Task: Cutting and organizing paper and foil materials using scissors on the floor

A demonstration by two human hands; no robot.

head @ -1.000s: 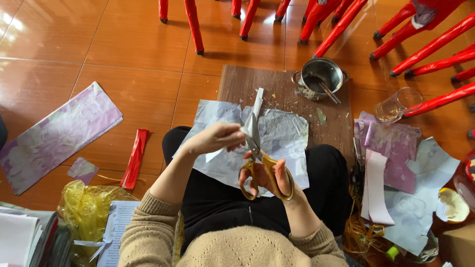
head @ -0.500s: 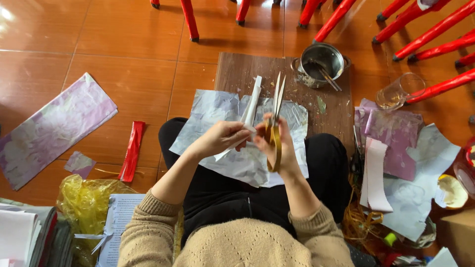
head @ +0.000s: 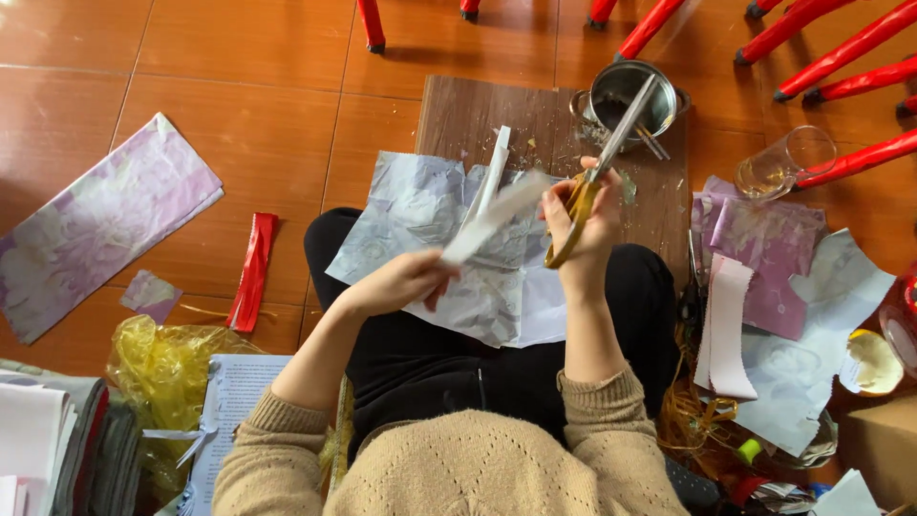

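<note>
Left hand (head: 396, 282): pinched on one pale paper strip (head: 492, 215), held over the lap.
Right hand (head: 583, 215): closed through the handles of one pair of scissors (head: 597, 172), blades pointing far-right.
Lap: one crumpled paper sheet (head: 420, 215).
Far: one wooden board (head: 497, 110), one metal pot (head: 626, 96).
Right: one glass (head: 783, 162).
Left: one red strip (head: 253, 272).

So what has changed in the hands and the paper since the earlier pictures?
The right hand lifted the scissors from the lap and swung their blades away, toward the metal pot. The left hand kept hold of the paper strip. Sheets on the floor stayed put.
</note>
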